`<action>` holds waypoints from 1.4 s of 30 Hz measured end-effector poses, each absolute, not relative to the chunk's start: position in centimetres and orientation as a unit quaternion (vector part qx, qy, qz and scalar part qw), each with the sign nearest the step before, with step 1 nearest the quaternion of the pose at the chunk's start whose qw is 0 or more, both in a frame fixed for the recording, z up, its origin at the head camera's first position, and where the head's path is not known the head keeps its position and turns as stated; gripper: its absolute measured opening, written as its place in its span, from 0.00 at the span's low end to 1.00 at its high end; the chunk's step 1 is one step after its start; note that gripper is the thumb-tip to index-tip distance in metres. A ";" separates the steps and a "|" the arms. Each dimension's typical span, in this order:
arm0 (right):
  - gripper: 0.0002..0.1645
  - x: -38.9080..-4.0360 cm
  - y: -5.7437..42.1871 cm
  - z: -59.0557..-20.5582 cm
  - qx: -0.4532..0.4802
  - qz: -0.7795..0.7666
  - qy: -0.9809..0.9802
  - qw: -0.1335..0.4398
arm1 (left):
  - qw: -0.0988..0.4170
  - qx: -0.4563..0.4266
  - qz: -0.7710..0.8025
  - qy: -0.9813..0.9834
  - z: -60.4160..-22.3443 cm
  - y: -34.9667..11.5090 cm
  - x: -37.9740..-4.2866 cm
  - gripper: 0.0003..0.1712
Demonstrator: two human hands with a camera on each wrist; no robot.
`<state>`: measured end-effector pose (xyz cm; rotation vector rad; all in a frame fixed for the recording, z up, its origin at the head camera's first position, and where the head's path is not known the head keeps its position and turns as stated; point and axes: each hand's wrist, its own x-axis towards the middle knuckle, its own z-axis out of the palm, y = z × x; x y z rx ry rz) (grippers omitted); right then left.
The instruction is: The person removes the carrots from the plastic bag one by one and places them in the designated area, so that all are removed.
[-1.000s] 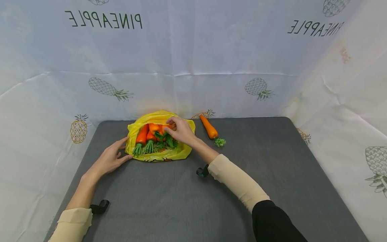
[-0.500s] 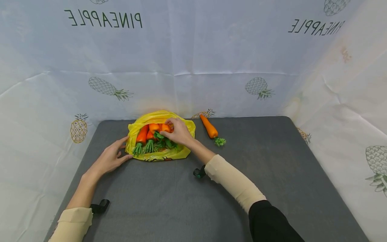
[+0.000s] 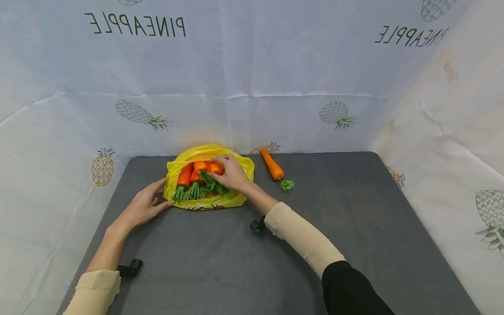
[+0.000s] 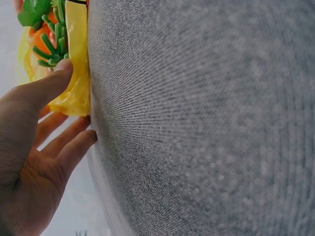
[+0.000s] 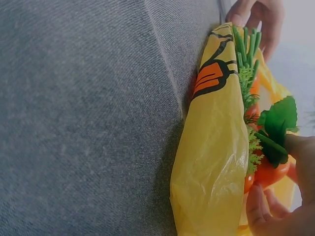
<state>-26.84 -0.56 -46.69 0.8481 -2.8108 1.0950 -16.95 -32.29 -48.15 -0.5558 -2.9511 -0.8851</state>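
A yellow plastic bag (image 3: 232, 202) lies on its side near the table's far edge, its mouth facing me. Inside are carrots (image 3: 184, 176) with green stalks and other orange vegetables. My left hand (image 3: 143, 208) rests against the bag's left end with fingers spread, thumb (image 4: 59, 73) at the lower rim. My right hand (image 3: 233, 175) reaches into the mouth. Its fingers curl round an orange-red fruit (image 5: 271, 173) with broad green leaves (image 5: 280, 120); the hand hides part of it. Another carrot (image 3: 272, 166) with a leafy green top lies outside, to the bag's right.
The grey cloth-covered table (image 3: 220, 262) stretches in front of the bag. Behind it hangs a pale curtain (image 3: 275, 65) with pineapple prints, which also runs down both sides.
My right hand has shifted slightly left and its fingers have settled lower round the orange-red fruit. My left hand, the bag and the loose carrot stay in place.
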 end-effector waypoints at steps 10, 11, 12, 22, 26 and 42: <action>0.24 -26.4 -0.6 -46.8 0.252 0.381 -0.889 -0.008 | -0.002 -0.166 -0.277 -0.946 -48.1 -32.1 -16.8 0.50; 0.24 -26.4 -0.6 -46.8 0.247 0.388 -0.888 -0.009 | -0.003 -0.165 -0.277 -0.946 -48.1 -32.1 -16.8 0.50; 0.24 -26.3 -0.6 -46.7 0.242 0.394 -0.887 -0.011 | -0.004 -0.165 -0.277 -0.947 -48.1 -32.0 -16.8 0.50; 0.22 -26.5 0.0 -46.8 0.229 0.429 -0.874 -0.014 | -0.003 -0.164 -0.280 -0.946 -48.1 -32.1 -16.9 0.50; 0.23 -26.4 0.6 -46.5 0.234 0.429 -0.872 -0.016 | -0.001 -0.164 -0.278 -0.946 -48.1 -32.1 -16.9 0.50; 0.23 -25.7 2.8 -45.7 0.263 0.446 -0.855 -0.005 | 0.000 -0.164 -0.275 -0.947 -47.9 -32.0 -16.9 0.50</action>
